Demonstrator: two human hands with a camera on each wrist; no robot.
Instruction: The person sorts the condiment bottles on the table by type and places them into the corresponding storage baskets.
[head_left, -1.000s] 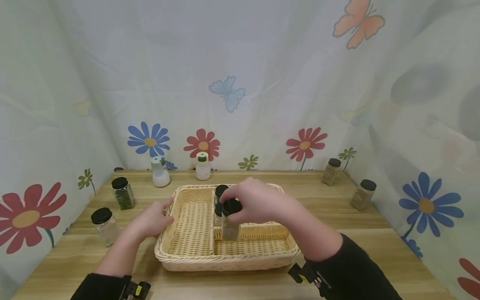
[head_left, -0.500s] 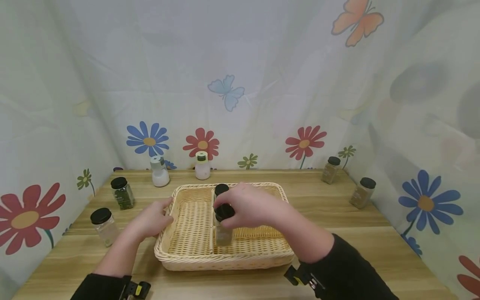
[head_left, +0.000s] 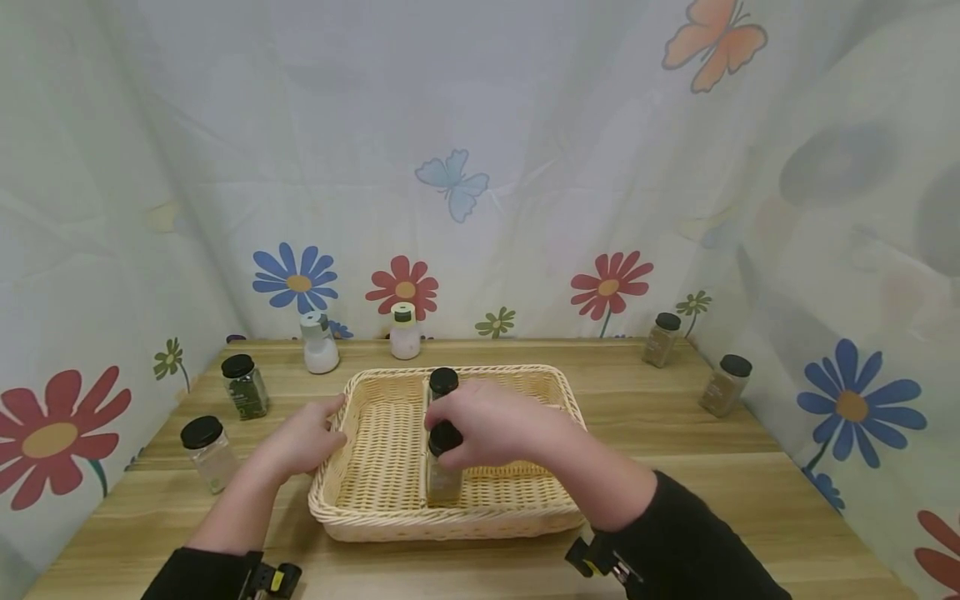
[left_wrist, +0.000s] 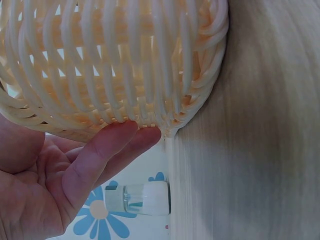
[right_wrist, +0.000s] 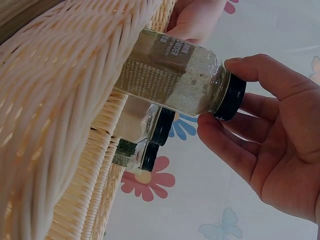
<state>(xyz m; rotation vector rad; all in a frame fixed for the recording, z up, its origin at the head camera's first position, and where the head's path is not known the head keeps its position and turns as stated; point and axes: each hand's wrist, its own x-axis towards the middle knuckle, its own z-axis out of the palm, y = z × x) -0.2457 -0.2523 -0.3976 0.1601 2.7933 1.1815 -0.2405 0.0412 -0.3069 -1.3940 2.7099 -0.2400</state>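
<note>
A pale wicker basket with dividers lies on the table. My left hand grips its left rim, with fingers against the outer weave in the left wrist view. With thumb and fingers, my right hand pinches the black lid of a clear spice jar of brownish powder. That jar stands in the basket's near section, beside the lengthwise divider. Behind it, in the right wrist view, are a jar of pale contents and a jar of green herbs. My right hand partly hides these jars in the head view.
On the left of the table are a green herb jar and a pale jar. Two white shakers, one grey-topped, one yellow-topped, stand at the back. Two brown powder jars stand right. Flowered curtains surround the table.
My right hand has moved left and nearer to me, lowering the powder jar into the basket beside the divider. My left hand has stayed on the rim.
</note>
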